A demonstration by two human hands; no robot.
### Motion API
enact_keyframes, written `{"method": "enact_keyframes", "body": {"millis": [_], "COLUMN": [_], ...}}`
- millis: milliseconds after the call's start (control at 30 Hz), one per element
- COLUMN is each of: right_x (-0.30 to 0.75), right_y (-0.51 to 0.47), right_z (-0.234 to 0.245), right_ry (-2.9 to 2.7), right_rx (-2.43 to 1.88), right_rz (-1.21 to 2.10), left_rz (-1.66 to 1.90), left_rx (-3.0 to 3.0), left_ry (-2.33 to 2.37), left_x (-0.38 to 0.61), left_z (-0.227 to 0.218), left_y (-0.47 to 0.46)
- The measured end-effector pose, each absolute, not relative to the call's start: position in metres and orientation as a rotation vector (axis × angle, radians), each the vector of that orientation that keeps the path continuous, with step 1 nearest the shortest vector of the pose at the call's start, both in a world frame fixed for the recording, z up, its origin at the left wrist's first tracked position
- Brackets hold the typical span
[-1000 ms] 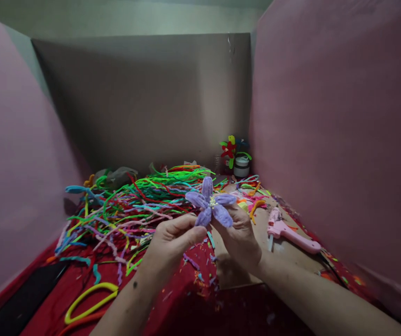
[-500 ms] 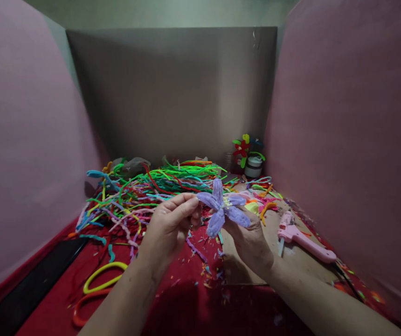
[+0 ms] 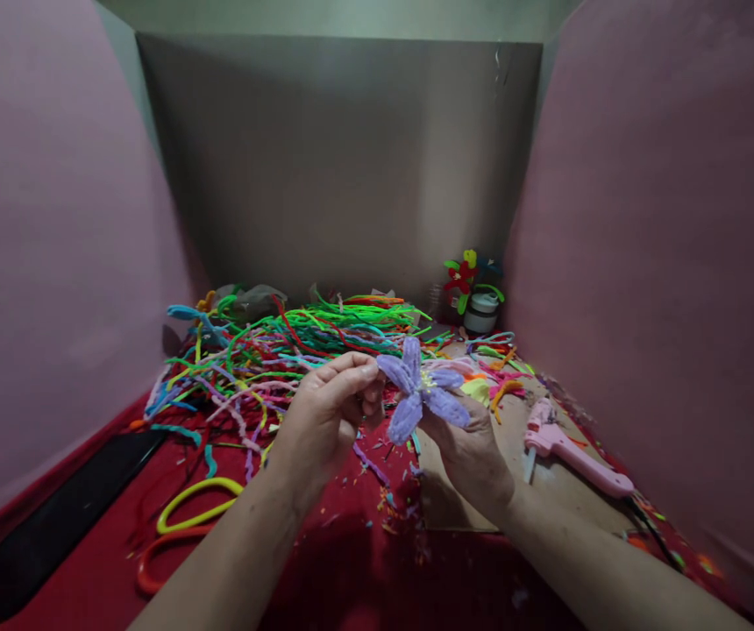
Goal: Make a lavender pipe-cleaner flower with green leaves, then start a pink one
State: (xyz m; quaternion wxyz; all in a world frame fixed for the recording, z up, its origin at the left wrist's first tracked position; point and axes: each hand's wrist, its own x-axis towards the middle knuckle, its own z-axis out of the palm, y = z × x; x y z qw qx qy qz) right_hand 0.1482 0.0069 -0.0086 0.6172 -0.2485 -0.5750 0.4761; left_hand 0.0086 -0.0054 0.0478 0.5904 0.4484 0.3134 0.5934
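Pinching 1 petal, left grip shares the purple flower with right grip.

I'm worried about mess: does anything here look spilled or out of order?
Yes. Colourful scraps litter the red cloth below the purple flower, like uncleared offcuts, and the fuzzy stems beyond sprawl crosswise at their left end.
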Motion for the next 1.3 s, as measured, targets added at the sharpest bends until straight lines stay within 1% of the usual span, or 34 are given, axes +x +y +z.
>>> {"method": "enact_keyframes", "body": {"millis": [100,200,267,333,433,500,667,800,900,967,1067,1100,1133,1200,1267,1300], "right_x": [0.148,0.149,0.150,0.150,0.151,0.151,0.154,0.156,0.157,0.156,0.156,0.156,0.155,0.154,0.152,0.151], "right_y": [0.006,0.008,0.009,0.010,0.008,0.007,0.008,0.011,0.012,0.012,0.014,0.014,0.015,0.016,0.016,0.016], "right_z": [-0.006,-0.003,-0.002,-0.001,-0.002,-0.003,-0.001,-0.001,0.001,0.003,0.009,0.010,0.012,0.013,0.013,0.013], "right_ry": [-1.342,-1.352,-1.381,-1.432,-1.503,-1.527,-1.556,-1.550,-1.523,-1.446,-1.237,-1.160,-1.084,-0.949,-0.856,-0.826], "right_rx": [-0.572,-0.588,-0.606,-0.621,-0.652,-0.665,-0.641,-0.657,-0.663,-0.653,-0.633,-0.636,-0.647,-0.669,-0.675,-0.668], "right_rz": [1.094,1.000,0.880,0.762,0.643,0.613,0.592,0.617,0.681,0.813,1.107,1.191,1.261,1.359,1.408,1.420], "left_rz": [1.384,1.551,1.741,1.820,1.788,1.746,1.603,1.490,1.489,1.638,1.988,2.028,1.989,1.749,1.507,1.447], "left_rx": [1.058,1.208,1.478,1.945,2.653,2.930,3.280,3.454,3.404,3.193,2.549,2.286,2.054,1.777,1.754,1.796], "left_ry": [0.730,0.885,1.026,1.055,1.009,0.983,0.909,0.922,0.920,0.958,1.192,1.284,1.344,1.360,1.301,1.296], "left_x": [0.007,0.006,0.009,0.013,0.020,0.022,0.018,0.019,0.020,0.018,0.015,0.014,0.015,0.020,0.027,0.030], "left_z": [0.047,0.047,0.047,0.045,0.039,0.034,0.027,0.029,0.031,0.031,0.029,0.028,0.027,0.023,0.018,0.015], "left_y": [-0.005,-0.012,-0.020,-0.027,-0.031,-0.029,-0.021,-0.018,-0.020,-0.022,-0.020,-0.018,-0.016,-0.010,-0.006,-0.004]}}
